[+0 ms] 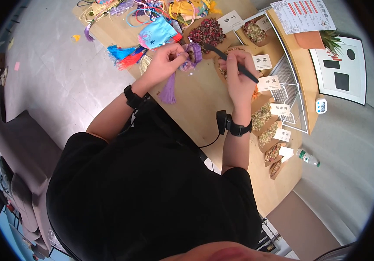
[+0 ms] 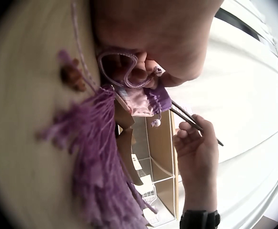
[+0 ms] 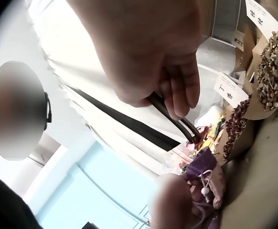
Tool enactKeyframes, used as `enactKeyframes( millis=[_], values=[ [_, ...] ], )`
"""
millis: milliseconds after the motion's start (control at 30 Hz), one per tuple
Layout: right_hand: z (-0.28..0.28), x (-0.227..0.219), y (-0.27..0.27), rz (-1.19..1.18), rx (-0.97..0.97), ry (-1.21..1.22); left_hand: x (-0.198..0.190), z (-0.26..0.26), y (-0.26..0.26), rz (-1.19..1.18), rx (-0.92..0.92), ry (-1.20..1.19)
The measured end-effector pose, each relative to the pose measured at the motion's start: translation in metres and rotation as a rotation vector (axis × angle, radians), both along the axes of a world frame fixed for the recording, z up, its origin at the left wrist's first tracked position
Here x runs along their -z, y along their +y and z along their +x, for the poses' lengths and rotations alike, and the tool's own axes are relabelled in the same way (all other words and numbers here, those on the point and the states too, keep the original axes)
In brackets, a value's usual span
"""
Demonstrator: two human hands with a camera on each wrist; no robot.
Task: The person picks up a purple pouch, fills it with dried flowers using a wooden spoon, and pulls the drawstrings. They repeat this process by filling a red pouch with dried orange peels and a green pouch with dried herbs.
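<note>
My left hand [image 1: 165,63] grips a small purple drawstring pouch [image 1: 194,54] near its gathered mouth. A white bead [image 2: 156,122] hangs by its neck, and a purple tassel [image 1: 168,91] trails below over the table. My right hand [image 1: 240,78] holds black tweezers [image 1: 219,54] between thumb and fingers, pointing toward the pouch. In the right wrist view, a small reddish-brown bit shows at the tweezer tips, just above the purple mouth [image 3: 202,163]. The inside of the pouch is hidden in both wrist views.
A paper tray of dark red dried buds [image 1: 206,32] lies beyond the pouch. Several more labelled trays of dried herbs [image 1: 262,115] line the right edge. A blue pouch [image 1: 157,32] and other tasselled sachets crowd the far left. A plastic bottle [image 1: 308,157] lies at the right.
</note>
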State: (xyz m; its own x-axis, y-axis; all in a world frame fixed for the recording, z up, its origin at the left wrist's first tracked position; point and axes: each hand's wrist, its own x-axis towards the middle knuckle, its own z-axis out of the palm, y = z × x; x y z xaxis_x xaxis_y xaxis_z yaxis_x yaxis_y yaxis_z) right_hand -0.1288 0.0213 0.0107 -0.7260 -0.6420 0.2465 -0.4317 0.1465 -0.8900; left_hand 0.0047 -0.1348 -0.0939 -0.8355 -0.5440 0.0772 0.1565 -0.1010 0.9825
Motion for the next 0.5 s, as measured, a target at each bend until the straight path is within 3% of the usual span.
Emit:
enactKeyframes(
  millis=[67,200,300,433,500],
  values=[
    [0.01,-0.007,0.001,0.013,-0.054,0.029,0.002,0.0,-0.001,-0.023,-0.001,-0.004],
    [-0.007,0.003,-0.002,-0.03,0.049,-0.017,0.002,-0.001,0.0,0.015,-0.001,0.009],
    [-0.028,0.019,-0.009,0.152,0.13,0.114,0.003,-0.001,0.0,0.012,-0.009,0.01],
    [-0.038,0.043,-0.017,0.207,0.098,0.27,0.005,-0.002,0.0,0.001,-0.012,0.005],
    [-0.038,0.048,-0.018,0.186,0.085,0.229,0.005,-0.001,0.0,-0.003,-0.014,0.007]
  ],
)
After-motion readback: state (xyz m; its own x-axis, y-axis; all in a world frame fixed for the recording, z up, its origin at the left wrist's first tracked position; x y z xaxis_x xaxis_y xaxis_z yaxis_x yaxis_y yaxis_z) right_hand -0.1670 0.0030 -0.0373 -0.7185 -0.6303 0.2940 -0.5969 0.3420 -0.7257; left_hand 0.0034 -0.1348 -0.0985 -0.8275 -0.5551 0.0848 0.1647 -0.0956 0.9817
